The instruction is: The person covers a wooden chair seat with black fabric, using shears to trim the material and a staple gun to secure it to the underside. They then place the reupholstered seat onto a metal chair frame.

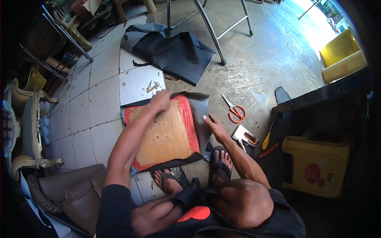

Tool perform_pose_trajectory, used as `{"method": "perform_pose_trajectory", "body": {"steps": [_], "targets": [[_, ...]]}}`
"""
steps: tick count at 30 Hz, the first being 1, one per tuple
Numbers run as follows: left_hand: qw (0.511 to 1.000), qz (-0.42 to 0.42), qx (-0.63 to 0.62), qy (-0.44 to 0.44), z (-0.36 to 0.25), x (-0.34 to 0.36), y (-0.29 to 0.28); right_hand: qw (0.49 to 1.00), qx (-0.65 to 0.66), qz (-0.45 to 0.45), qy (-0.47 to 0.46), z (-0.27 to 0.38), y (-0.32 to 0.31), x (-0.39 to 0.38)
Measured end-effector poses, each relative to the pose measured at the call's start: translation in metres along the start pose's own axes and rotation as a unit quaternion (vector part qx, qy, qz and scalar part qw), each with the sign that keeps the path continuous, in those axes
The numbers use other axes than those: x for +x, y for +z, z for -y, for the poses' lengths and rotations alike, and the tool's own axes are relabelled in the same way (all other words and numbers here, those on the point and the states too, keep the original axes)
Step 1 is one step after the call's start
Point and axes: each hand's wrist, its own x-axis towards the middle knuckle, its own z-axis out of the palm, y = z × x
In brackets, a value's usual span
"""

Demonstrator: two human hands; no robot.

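A wooden chair seat panel lies underside up on the floor before me, bordered by red material folded over its edges. Beneath it is a dark vinyl sheet, which sticks out on the right and curls up at the far edge. My left hand reaches across the panel and is closed at its far edge on the sheet; the fingertips are hidden. On the right, my right hand pinches the sheet's outer edge between thumb and fingers.
Orange-handled scissors, a staple gun and a yellow-handled screwdriver lie to the right. More black vinyl lies beyond, by a metal-legged stand. A yellow plastic stool is at right, a brown cushioned piece at left.
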Motion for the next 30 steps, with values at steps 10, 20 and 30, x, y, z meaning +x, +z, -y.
{"method": "perform_pose_trajectory", "body": {"steps": [10,20,30], "targets": [[0.997,0.006,-0.039,0.059,-0.089,-0.116,0.118,0.973,-0.227,-0.039,-0.02,0.001,0.018,-0.024],[0.954,0.058,-0.276,0.105,-0.043,-0.11,0.112,0.958,-0.266,0.1,-0.036,0.016,0.083,-0.007],[0.904,-0.253,-0.339,-0.052,-0.07,-0.145,0.159,0.953,-0.259,0.159,-0.023,0.052,0.039,-0.041]]}}
